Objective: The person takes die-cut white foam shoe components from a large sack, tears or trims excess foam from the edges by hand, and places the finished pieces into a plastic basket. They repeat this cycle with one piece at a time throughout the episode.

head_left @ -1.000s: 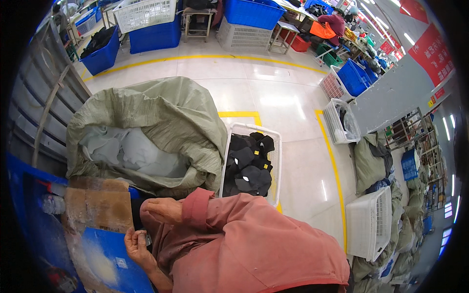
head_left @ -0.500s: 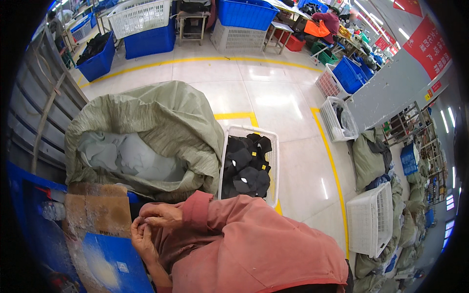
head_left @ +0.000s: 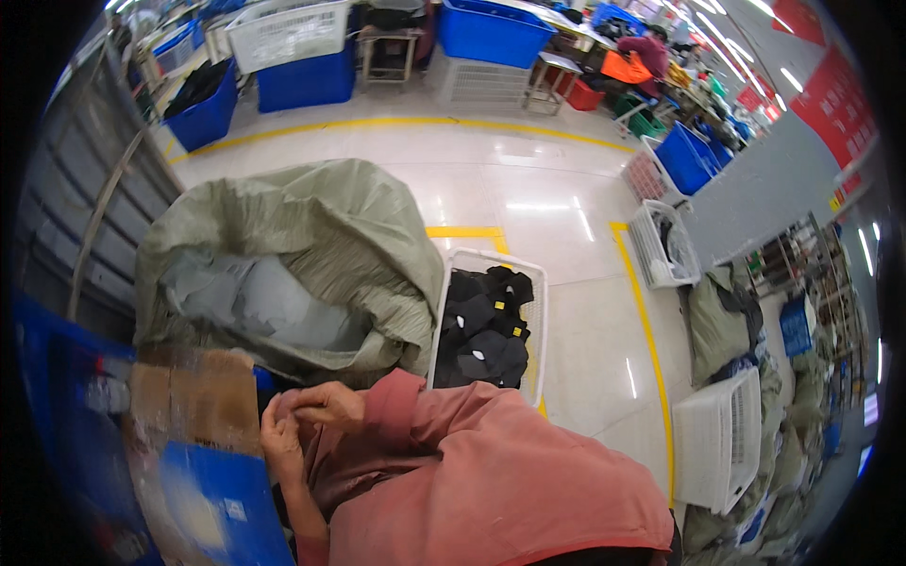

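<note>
At the lower left my two hands meet, fingertips close together. My left hand [head_left: 281,441] rises from the lower edge with its fingers bent inward. My right hand [head_left: 330,406] reaches across from the right in a salmon-red sleeve [head_left: 396,404], thumb and fingers pinched. Whatever lies between the fingertips is too small or hidden to make out. Left of the hands are a brown cardboard piece [head_left: 212,401] and a blue panel [head_left: 226,500] with a pale, dusty patch. Just beyond them stands a large olive woven sack [head_left: 377,222], its mouth rolled open over whitish translucent pieces [head_left: 274,297].
A white basket [head_left: 540,321] of black fabric pieces [head_left: 486,330] stands right of the sack. Grey metal sheeting [head_left: 80,189] rises at left. White crates [head_left: 717,439] and stuffed sacks [head_left: 715,321] line the right. A person [head_left: 646,57] sits far back among bins.
The view has shifted slightly, so the surroundings sit a little lower and further right. My hands stay together, with the right hand's fingers now reaching over the left fingertips.
</note>
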Demonstrator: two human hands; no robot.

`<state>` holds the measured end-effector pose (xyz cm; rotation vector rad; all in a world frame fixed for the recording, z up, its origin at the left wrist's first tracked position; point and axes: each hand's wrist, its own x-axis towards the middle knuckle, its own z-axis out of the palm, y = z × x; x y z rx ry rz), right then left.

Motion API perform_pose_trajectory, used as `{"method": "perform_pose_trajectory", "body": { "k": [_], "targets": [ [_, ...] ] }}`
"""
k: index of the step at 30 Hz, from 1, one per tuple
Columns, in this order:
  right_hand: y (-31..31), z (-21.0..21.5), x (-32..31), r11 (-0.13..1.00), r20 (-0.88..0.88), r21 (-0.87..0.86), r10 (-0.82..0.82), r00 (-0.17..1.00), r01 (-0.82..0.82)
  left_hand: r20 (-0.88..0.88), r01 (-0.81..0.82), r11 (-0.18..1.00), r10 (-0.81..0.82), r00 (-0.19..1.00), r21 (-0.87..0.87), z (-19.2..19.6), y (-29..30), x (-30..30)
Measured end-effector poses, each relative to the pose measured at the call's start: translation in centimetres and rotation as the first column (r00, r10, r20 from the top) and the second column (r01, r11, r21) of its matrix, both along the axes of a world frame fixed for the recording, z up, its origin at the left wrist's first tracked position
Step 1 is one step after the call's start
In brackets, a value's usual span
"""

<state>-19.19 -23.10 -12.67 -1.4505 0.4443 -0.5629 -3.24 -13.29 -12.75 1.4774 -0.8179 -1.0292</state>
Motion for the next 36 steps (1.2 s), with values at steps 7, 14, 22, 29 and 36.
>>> {"method": "perform_pose_trajectory", "body": {
  "k": [7,14,22,29,36],
  "targets": [
    [-0.3,-0.6,-0.2,0.952,-0.102,-0.301,-0.096,0.990,0.061,-0.287,-0.063,0.996,0.044,0.957,-0.058,-0.6,0.6,-1.8],
    [-0.3,-1.8,0.0,0.810,-0.138,-0.585,-0.155,0.978,0.046,-0.432,-0.083,0.996,0.091,0.897,0.038,-3.0,1.0,-2.2],
    [-0.7,-2.8,-0.3,0.829,-0.189,-0.559,-0.121,0.974,-0.005,-0.474,-0.202,0.960,0.271,0.838,0.193,-2.6,1.0,-1.1],
    [-3.1,-3.9,-3.0,0.994,-0.293,-0.099,0.018,0.956,-0.049,-0.056,-0.275,0.946,0.269,0.962,-0.172,-4.0,0.8,-3.4],
    [-7.2,-2.3,3.3,0.955,-0.129,0.141,0.278,0.952,-0.260,-0.145,-0.567,0.801,0.548,0.824,-0.192,-3.1,5.5,-2.6]
  ]
}}
